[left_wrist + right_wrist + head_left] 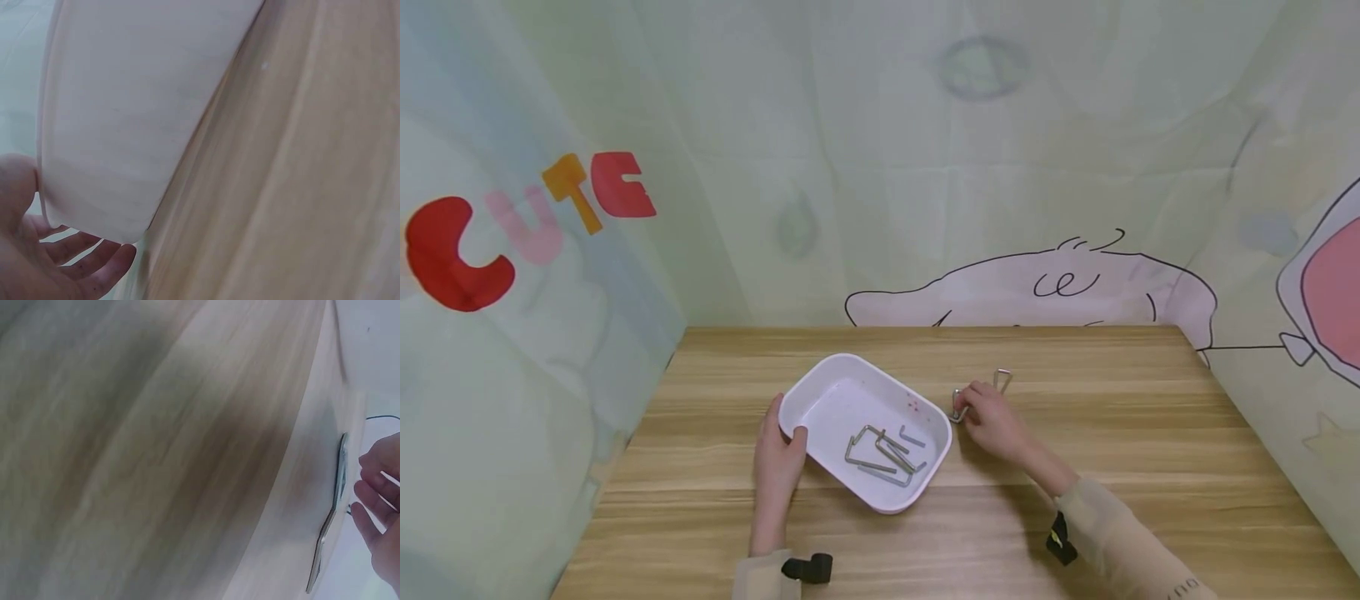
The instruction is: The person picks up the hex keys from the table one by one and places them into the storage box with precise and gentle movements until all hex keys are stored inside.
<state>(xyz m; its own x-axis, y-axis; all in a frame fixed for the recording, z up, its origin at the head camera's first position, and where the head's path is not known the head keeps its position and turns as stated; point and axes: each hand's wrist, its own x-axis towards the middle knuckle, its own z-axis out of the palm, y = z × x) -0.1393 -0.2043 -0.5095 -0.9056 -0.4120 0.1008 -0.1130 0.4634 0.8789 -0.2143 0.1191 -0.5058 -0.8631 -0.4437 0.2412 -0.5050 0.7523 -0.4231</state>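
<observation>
My left hand grips the left corner of a white plastic tub, thumb over the rim and fingers along its outside. In the left wrist view, the fingertips curl at the tub's lower edge. Several bent metal hex keys lie overlapping inside the tub, towards its near right end. Right of the tub, my right hand reaches down over another hex key on the table. In the right wrist view its fingers are loosely bent and apart, just above the metal key. One more hex key shows behind that hand.
The wooden table runs back to a pale printed curtain, which also hangs along both sides. Each wrist carries a small black camera mount at the sleeve.
</observation>
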